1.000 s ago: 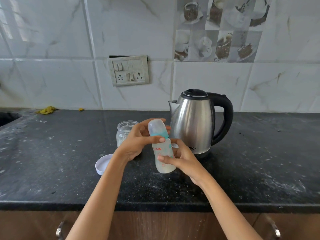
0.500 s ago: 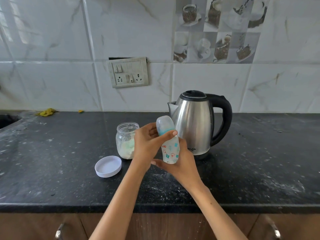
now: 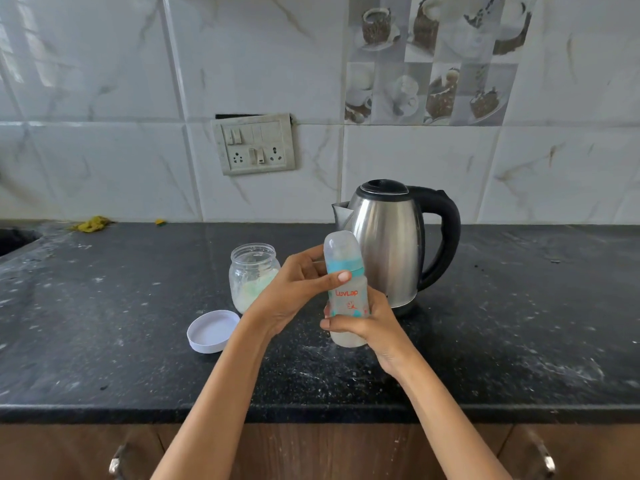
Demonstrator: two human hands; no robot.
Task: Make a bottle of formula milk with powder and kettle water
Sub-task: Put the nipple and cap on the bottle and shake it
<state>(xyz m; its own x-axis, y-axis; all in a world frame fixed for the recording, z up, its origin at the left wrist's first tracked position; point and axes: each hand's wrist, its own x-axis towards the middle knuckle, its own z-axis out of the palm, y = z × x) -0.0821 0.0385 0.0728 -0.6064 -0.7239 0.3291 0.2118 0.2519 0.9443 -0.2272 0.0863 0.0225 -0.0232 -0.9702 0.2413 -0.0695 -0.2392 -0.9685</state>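
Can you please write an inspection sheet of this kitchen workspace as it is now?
Surface: black stone counter, dusted with white specks.
Job's things: feeding bottle upright, capped, held above counter; steel kettle behind it, lid shut; open glass jar with pale powder; white jar lid lying beside the jar.
Clutter: yellow scrap by the wall.
Grippers: left hand grips the bottle's teal collar; right hand holds its lower body.
Cables: nothing seen.
Surroundings: switch and socket plate on marble wall tiles; wooden cabinets below.

kettle [image 3: 388, 244] and jar [image 3: 252, 275] crowd the counter [image 3: 104, 341] behind.
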